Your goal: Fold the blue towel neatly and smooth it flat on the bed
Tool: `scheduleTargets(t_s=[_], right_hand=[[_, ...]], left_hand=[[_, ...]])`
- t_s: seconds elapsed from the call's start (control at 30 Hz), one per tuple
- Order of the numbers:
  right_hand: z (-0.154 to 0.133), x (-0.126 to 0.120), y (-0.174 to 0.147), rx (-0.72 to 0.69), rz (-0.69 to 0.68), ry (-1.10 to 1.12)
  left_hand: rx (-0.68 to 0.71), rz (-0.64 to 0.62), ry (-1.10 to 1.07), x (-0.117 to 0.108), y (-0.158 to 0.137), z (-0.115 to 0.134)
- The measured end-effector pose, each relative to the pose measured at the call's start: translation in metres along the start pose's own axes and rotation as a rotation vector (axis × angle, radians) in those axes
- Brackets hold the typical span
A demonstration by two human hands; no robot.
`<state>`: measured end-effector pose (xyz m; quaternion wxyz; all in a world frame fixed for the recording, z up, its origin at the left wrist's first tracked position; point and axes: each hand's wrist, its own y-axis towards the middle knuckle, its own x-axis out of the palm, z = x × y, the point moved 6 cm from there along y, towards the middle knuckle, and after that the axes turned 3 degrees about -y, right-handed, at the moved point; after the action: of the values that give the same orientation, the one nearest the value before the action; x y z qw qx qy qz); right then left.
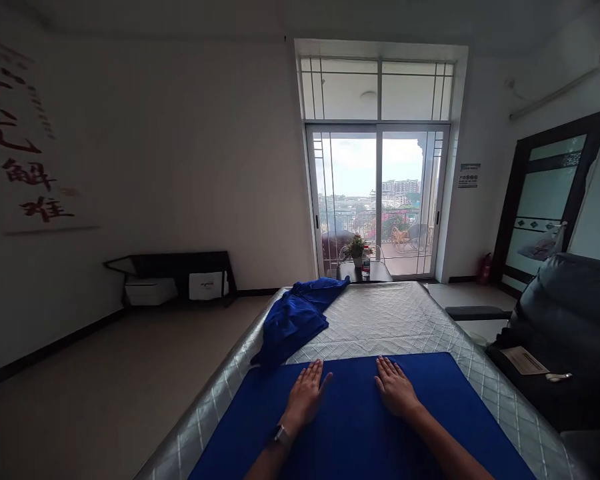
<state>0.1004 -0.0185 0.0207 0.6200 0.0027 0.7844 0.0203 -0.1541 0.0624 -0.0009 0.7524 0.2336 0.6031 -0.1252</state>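
Note:
A smooth blue cloth (350, 427) is spread over the near part of a table or bed with a silvery quilted cover (380, 313). My left hand (305, 393), with a watch (282, 435) on its wrist, lies flat on the cloth near its far edge, fingers stretched out. To the right, my right hand (396, 387) also rests flat on it, palm down. Neither hand grips anything. Beyond my left hand lies a crumpled blue cloth (297, 317), its near corner meeting the flat one; whether they are one piece I cannot tell.
Behind the quilted surface, a small table (380, 272) bears a potted plant (356, 250) and a bottle (365, 261). A black leather chair (570, 313) stands close on the right. Along the left wall sits a low black bench (180, 267) with white boxes. Sliding glass doors (379, 200) are at the back.

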Motion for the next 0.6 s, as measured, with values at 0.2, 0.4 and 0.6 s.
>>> scheduleTargets(t_s=[0.2, 0.4, 0.6], right_hand=[[0.176, -0.021, -0.036, 0.259, 0.11, -0.159], [0.227, -0.013, -0.041, 0.313, 0.165, -0.204], [0.223, -0.014, -0.039, 0.344, 0.145, -0.166]], left_hand=[[-0.083, 0.071, 0.167, -0.013, -0.046, -0.142], [-0.162, 0.13, 0.229, -0.021, -0.062, -0.178], [-0.128, 0.113, 0.187, -0.026, -0.064, -0.171]])
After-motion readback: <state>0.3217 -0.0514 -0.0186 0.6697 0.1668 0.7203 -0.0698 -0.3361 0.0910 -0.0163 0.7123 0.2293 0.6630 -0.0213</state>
